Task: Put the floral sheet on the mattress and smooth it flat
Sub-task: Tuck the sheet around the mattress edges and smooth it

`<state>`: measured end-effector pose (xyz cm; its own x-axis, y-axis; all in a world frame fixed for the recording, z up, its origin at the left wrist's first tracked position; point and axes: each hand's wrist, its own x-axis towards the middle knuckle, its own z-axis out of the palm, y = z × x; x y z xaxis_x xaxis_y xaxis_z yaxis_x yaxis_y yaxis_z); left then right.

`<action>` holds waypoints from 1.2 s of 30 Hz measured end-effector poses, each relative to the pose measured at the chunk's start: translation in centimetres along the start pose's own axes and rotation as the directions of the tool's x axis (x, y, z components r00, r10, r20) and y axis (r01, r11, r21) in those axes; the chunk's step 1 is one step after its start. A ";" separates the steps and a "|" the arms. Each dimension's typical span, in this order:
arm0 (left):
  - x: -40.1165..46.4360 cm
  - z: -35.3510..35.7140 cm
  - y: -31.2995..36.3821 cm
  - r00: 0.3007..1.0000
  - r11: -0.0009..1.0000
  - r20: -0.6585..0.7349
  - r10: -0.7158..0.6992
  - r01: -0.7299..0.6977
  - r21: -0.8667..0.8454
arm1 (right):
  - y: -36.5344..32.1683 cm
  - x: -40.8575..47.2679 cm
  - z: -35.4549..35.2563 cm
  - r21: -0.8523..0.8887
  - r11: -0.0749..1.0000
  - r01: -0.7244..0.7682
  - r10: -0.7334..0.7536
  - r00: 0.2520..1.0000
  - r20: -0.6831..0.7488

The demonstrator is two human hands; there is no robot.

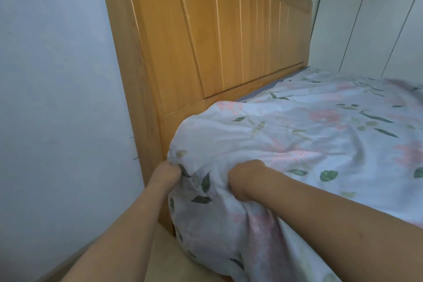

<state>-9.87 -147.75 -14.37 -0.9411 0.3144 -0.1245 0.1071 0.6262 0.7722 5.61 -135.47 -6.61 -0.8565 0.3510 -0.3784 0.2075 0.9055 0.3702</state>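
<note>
The floral sheet (309,135), pale with pink flowers and green leaves, lies wrinkled over the mattress and is bunched around its near head corner. A grey strip of bare mattress (263,92) shows along the headboard. My left hand (168,173) grips the sheet's edge at the corner, right beside the headboard post. My right hand (246,178) is closed on a fold of the sheet on the bed's side edge, a little to the right of the left hand. The fingers of both hands are buried in the fabric.
A tall wooden headboard (217,36) stands directly behind the corner. A pale wall (57,75) closes the narrow gap on the left. White wardrobe doors (370,18) rise at the far side of the bed. The floor (174,258) shows below.
</note>
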 end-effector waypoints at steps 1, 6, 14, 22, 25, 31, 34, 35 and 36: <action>0.4 0.1 -0.1 0.999 0.997 0.007 0.048 -0.049 0.068 | -0.1 0.3 -0.6 0.026 1.000 -0.005 0.003 0.998 0.063; 1.3 -1.8 1.3 0.987 0.903 0.038 0.153 -0.156 0.400 | -0.7 1.9 -3.2 0.317 0.945 -0.082 -0.020 0.951 0.308; -0.9 -4.7 4.5 0.936 0.480 -0.209 0.283 0.050 0.876 | 2.4 0.1 -3.1 0.588 0.806 -0.070 -0.191 0.909 0.370; -6.1 6.7 17.9 0.851 0.350 0.176 0.496 -0.381 0.856 | 16.5 -7.2 1.0 0.540 0.834 -0.117 0.161 0.986 -0.035; -6.9 9.6 22.3 0.845 0.272 0.264 0.466 -0.421 0.865 | 21.6 -10.1 3.9 0.565 0.807 -0.172 0.210 0.978 -0.003; -4.8 12.0 27.5 0.895 0.303 0.297 0.332 -0.400 0.865 | 29.3 -10.2 7.2 0.618 0.750 -0.236 0.294 0.956 0.007; -1.7 12.3 27.7 0.896 0.360 0.311 0.317 -0.417 0.835 | 30.0 -7.0 7.5 0.629 0.735 -0.254 0.330 0.944 -0.004; -0.2 12.3 27.6 0.898 0.374 0.307 0.315 -0.414 0.830 | 29.7 -5.6 7.5 0.636 0.731 -0.247 0.329 0.944 -0.012; 1.3 12.1 27.5 0.901 0.400 0.299 0.314 -0.411 0.819 | 29.4 -4.2 7.5 0.644 0.728 -0.234 0.323 0.946 -0.022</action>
<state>-4.24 -121.56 -0.84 -0.7185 0.6933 -0.0563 0.6925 0.7055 -0.1504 18.85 -108.58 -0.46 -0.7538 0.6195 -0.2193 0.6557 0.7310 -0.1888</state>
